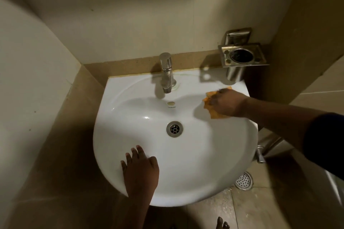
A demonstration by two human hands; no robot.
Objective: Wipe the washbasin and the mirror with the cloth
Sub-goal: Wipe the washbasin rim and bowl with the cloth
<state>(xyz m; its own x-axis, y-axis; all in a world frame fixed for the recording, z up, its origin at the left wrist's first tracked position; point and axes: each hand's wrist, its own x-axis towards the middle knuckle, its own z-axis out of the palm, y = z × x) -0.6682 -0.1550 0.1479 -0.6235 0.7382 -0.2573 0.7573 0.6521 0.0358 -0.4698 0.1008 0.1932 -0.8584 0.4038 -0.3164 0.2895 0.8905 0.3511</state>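
Orange cloth (211,107), crumpled with a rumpled edge trailing toward the bowl, lies on the right rear rim of the white washbasin (204,154), bunched in the right hand (228,103) grip, while the left hand (140,169) rests fingers-spread on the front rim.

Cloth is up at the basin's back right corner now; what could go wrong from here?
The right hand wipes the orange cloth just below the metal holder; a higher stroke might knock it. A leftward sweep could snag the tap. The left hand rests on the washbasin front rim and may slip if wet.
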